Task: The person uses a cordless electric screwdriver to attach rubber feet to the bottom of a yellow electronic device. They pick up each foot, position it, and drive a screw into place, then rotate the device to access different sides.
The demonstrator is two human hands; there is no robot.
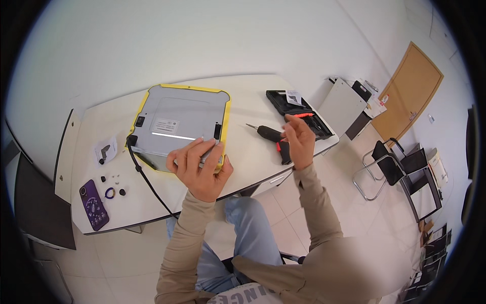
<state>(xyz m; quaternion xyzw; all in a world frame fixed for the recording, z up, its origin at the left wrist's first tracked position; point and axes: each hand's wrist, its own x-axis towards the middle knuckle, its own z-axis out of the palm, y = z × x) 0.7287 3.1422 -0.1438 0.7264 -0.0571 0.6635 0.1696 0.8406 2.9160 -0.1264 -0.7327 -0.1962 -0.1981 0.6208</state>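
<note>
**Left hand on the grey unit, right hand above the driver**

At the far left of the white table (253, 96) we see a purple phone (94, 205) lying flat near the front edge. Just beyond it sit a few small dark parts (112, 179) and a small ring (110, 192), and behind those a clear bag (105, 151) with a dark piece inside.

Next comes a black cable (147, 182). It is plugged in at the left corner of the unit (177, 121), then runs across the table and over the front edge. The unit is a flat grey box with a yellow rim, lying face-down in the middle of the table, with a white label and two small black tabs on its back.

Our left hand (200, 169) rests on the unit's near right corner. The fingers are spread and curled over the edge, and the thumb is out to the right. We cannot tell whether it grips anything smaller there.

To the right, a black driver (271, 136) with red accents lies on the table, its bit pointing left. Our right hand (298, 139) hovers over its handle, fingers loosely bent and close together. Whether it touches the driver, we cannot tell.

Beyond the hand, an open black case (298, 112) with a red strip sits at the table's right end. Farther right stand a chair (385, 167) and a wooden door (410, 93).
</note>
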